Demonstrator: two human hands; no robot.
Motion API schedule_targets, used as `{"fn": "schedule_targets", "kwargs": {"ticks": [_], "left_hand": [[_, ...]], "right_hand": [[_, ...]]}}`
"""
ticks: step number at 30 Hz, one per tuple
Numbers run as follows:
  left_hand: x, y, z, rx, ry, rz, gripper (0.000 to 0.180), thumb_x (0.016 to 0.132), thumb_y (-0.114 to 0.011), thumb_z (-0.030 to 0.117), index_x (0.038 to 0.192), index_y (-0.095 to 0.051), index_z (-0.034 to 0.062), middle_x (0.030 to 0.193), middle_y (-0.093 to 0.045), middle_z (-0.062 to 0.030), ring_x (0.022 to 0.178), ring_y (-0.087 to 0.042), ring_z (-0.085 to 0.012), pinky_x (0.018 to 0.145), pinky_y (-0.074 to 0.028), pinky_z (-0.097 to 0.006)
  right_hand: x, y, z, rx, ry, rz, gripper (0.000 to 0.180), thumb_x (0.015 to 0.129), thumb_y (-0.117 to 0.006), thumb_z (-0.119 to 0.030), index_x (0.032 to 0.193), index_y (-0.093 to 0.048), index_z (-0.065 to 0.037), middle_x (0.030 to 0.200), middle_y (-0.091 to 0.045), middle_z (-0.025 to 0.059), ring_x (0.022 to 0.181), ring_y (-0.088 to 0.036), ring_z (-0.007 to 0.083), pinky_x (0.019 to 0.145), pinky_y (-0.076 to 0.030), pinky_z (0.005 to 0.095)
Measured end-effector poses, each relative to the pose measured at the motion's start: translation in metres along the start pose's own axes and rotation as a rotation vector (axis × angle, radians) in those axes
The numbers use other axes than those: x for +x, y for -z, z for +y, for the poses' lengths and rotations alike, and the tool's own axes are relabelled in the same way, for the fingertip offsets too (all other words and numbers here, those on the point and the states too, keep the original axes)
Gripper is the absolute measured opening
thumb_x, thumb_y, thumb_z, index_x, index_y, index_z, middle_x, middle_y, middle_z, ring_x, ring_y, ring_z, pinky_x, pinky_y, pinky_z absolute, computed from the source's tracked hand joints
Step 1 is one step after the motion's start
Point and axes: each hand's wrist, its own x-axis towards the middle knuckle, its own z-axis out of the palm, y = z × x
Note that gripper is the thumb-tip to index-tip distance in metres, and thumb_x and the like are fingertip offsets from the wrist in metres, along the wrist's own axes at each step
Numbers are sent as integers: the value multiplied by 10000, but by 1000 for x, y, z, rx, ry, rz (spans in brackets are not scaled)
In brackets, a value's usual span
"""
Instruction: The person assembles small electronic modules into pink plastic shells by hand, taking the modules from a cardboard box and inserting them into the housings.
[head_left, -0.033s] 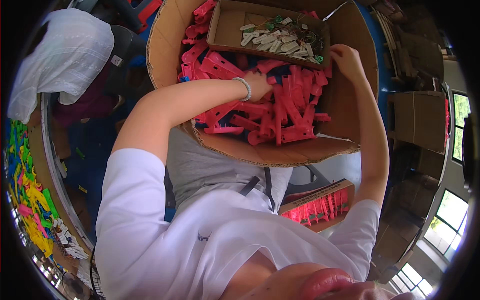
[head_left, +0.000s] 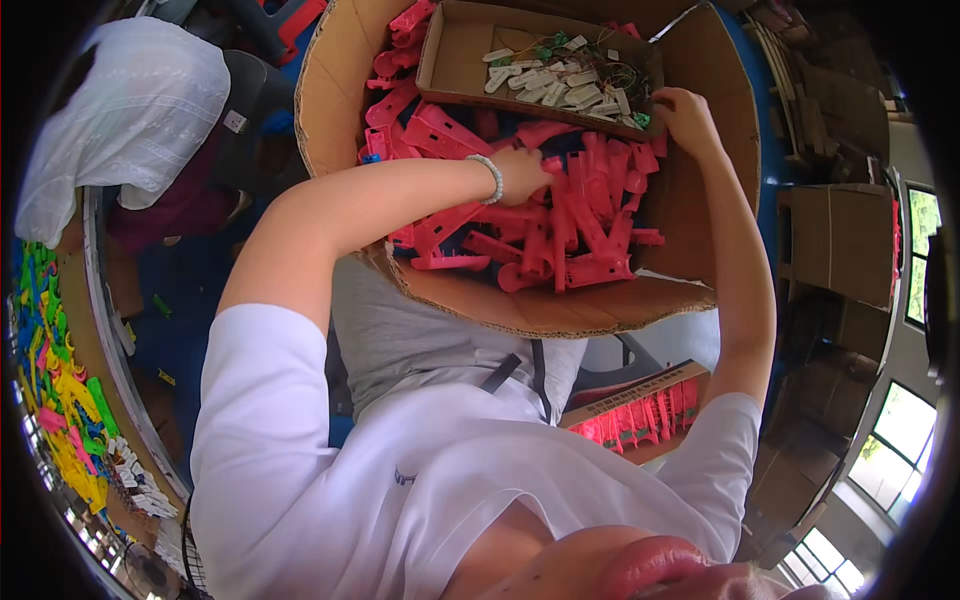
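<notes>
My left hand [head_left: 522,175], with a pale beaded bracelet [head_left: 486,178] at the wrist, reaches into a large cardboard box [head_left: 520,312]. Its fingers curl round the end of a pink plastic part [head_left: 556,176] on top of a loose heap of similar pieces. A shallow cardboard tray [head_left: 520,103] sits on the heap at the far side, holding small white pieces [head_left: 555,88] with thin wires and green bits. At the tray's right end, my right hand [head_left: 688,120] pinches its rim, fingertips partly hidden.
A smaller carton [head_left: 650,385] of pink parts stands below the large box, by my right arm. At left, a table carries a multicoloured pile of plastic parts [head_left: 65,385]. White cloth [head_left: 130,110] drapes at upper left. Stacked cardboard boxes [head_left: 838,240] line the right side.
My left hand has shifted slightly right over the heap, and its fingers show more at the pink part's end. My right hand has moved a little left along the tray's end.
</notes>
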Motion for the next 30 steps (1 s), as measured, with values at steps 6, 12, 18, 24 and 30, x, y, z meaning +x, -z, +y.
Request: {"fn": "schedule_targets", "kwargs": {"ticks": [6,12,18,24,30], "left_hand": [[-39,65,14,-513,-241,111,378,881,-539,135,1259,-528,146,1114,-501,-262,927,-595,-407,808,-490,-472],[-99,134,15,-800,-126,453,532,895,-590,91,1398,-423,143,1150,-509,-234,1046,-577,-318,875,-498,-392],[-143,136,-6,-1745,126,632,782,881,-700,126,1506,-232,152,1189,-617,-158,1097,-605,-196,941,-485,-351],[-149,123,-22,-1778,17,794,748,867,-717,128,1471,-277,106,1174,-622,-116,1113,-593,-189,947,-475,-325],[-133,147,-1,-1519,81,863,556,834,-762,245,1212,-398,60,921,-573,-87,475,-562,-156,463,-487,-304]], "right_hand": [[67,-80,-6,94,-29,321,232,813,-630,-170,1002,-692,-51,954,-691,182,918,-653,364,818,-514,429],[105,-98,8,-51,-301,-16,287,819,-685,-289,1020,-705,-85,1011,-684,193,981,-642,372,842,-509,458],[95,-90,9,-93,-248,59,206,822,-662,-240,979,-724,-121,959,-697,163,931,-655,362,806,-516,446],[75,-44,-10,55,95,353,164,856,-648,-148,994,-690,-70,901,-703,93,830,-662,287,755,-513,386],[54,5,-54,1085,-167,426,168,898,-627,-12,1060,-628,32,971,-662,69,838,-635,151,731,-527,296]]}}
